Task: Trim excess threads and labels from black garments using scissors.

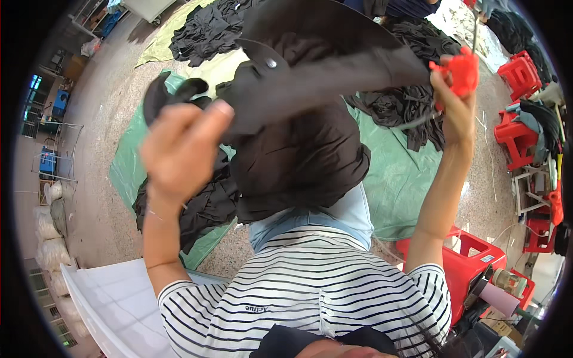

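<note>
A black garment (334,83) is stretched between my two hands above my lap, with a round metal button (271,63) on one flap. My left hand (182,146) is blurred by motion, its fingers closed at the garment's left end. My right hand (458,113) is raised at the other end, fingers closed round a red object (462,71) with a thin metal rod; its exact kind is unclear. The garment's edge reaches the fingers of that hand. A bunched black cloth (298,161) rests on my lap beneath.
Piles of black garments (209,30) lie on the floor and on a green sheet (394,173). Red plastic stools (516,137) line the right side, and another red stool (453,268) stands by my right elbow. A white panel (113,298) is at lower left.
</note>
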Demonstrator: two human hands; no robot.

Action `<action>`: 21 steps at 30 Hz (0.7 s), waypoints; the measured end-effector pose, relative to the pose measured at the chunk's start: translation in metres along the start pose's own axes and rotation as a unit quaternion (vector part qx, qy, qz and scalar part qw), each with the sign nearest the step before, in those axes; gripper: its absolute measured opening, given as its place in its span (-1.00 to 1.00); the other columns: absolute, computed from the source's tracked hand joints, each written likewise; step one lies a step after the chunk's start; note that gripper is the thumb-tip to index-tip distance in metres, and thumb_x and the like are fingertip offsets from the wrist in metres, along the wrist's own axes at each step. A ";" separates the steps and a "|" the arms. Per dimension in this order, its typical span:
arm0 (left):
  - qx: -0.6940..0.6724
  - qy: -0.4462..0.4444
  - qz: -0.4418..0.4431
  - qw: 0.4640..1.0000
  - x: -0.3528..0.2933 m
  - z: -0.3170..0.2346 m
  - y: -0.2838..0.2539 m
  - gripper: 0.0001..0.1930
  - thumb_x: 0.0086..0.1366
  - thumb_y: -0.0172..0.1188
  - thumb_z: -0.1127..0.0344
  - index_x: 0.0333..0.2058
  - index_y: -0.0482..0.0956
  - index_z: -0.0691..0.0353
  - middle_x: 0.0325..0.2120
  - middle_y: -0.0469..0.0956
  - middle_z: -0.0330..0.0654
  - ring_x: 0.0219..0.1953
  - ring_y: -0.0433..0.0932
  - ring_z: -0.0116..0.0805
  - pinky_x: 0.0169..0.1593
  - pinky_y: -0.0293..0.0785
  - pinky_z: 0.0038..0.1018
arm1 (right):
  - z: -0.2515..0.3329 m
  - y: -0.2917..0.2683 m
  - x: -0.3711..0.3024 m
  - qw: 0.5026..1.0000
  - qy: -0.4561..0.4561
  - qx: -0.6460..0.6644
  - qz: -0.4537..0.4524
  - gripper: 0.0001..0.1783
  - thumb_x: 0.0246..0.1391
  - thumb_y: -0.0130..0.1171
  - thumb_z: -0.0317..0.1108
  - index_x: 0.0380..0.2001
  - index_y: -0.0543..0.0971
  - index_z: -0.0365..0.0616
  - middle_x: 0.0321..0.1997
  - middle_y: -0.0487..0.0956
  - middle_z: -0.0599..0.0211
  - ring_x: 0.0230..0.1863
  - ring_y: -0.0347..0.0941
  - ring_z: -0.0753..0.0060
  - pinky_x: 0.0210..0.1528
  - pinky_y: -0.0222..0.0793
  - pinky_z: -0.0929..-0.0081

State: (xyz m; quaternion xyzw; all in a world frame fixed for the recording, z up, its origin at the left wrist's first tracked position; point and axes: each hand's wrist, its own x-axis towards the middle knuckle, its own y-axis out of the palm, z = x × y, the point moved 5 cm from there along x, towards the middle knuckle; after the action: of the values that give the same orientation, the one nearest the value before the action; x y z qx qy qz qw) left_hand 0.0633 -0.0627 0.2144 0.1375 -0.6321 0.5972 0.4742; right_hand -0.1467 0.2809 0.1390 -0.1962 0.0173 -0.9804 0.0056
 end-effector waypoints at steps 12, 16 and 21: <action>-0.330 -0.143 0.223 0.906 -0.111 -0.083 0.135 -0.83 0.14 0.27 0.42 -0.27 0.57 0.30 -0.39 0.45 -0.13 -0.32 0.51 -0.10 -0.25 0.44 -0.30 | -0.166 -0.063 -0.193 0.922 0.265 -0.281 0.027 -0.49 -0.01 0.31 -0.44 0.06 0.50 -0.13 -0.33 0.55 0.33 -0.33 0.43 0.49 -0.20 0.38 0.49; -0.398 -0.193 0.211 0.872 -0.087 -0.096 0.178 -0.78 0.20 0.19 0.48 -0.15 0.51 0.28 -0.25 0.55 -0.03 -0.25 0.58 -0.01 -0.22 0.50 -0.23 | -0.094 -0.039 -0.218 0.911 0.222 -0.344 0.046 -0.42 0.05 0.31 -0.35 0.18 0.46 -0.04 -0.19 0.59 0.13 -0.18 0.54 0.28 -0.11 0.41 0.33; -0.400 -0.270 0.464 0.743 -0.073 -0.090 0.226 -0.68 0.15 0.32 0.23 -0.21 0.53 0.34 -0.59 0.58 -0.03 -0.47 0.60 -0.18 -0.36 0.44 -0.39 | -0.020 -0.025 -0.244 0.905 0.126 -0.390 0.111 -0.48 -0.02 0.36 -0.28 0.06 0.52 -0.10 -0.16 0.57 0.05 -0.14 0.53 0.04 -0.12 0.43 0.26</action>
State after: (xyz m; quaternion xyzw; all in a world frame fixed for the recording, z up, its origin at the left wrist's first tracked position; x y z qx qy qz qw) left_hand -0.0278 0.0444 0.0027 -0.2201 -0.9002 0.3736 -0.0407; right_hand 0.0703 0.3104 0.0280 -0.0547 0.4204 -0.9050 0.0354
